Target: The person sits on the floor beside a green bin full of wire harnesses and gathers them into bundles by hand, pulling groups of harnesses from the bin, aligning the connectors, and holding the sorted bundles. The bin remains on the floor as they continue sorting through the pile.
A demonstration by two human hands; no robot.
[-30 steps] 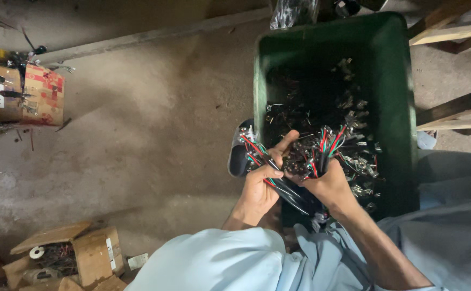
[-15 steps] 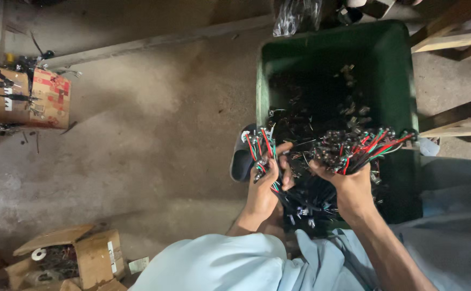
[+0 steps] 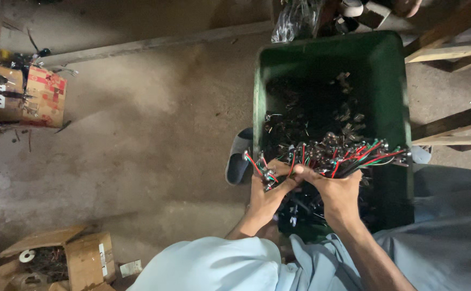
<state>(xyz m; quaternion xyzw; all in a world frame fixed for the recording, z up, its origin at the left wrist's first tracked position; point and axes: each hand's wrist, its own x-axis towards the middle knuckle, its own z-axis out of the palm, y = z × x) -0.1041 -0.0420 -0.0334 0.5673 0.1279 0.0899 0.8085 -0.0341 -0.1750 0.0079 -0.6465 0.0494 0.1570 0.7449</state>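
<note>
A bare, dusty concrete floor (image 3: 138, 140) is seen from above, dimly lit, with a long wooden beam (image 3: 154, 42) laid along its far edge. A deep green plastic bin (image 3: 327, 54) serves as the landmark; it stands on the floor in front of the seated person, and its bottom is filled with a dark heap of small wired parts (image 3: 321, 116).

At the near edge of the bin, a bundle of red, green and black wires with small connectors (image 3: 332, 155) is held over the heap. The left hand (image 3: 265, 191) is closed around the left end of the bundle, where short red and green leads fan out between the fingers. The right hand (image 3: 338, 191) is closed on the middle of the bundle, just beside the left hand, and the longer wires stick out past it towards the right wall of the bin. Both forearms reach in from light blue clothing at the near side of the bin.

Just left of the bin, a grey sandal (image 3: 239, 161) is seen touching its wall. Far to the left of the bin, a red and brown cardboard box (image 3: 28, 97) lies on the floor, and an open cardboard box (image 3: 57, 258) holding dark parts sits near the left of it. Wooden boards (image 3: 445, 54) are seen right of the bin, and a crumpled clear plastic bag (image 3: 297, 21) lies beyond its far rim.
</note>
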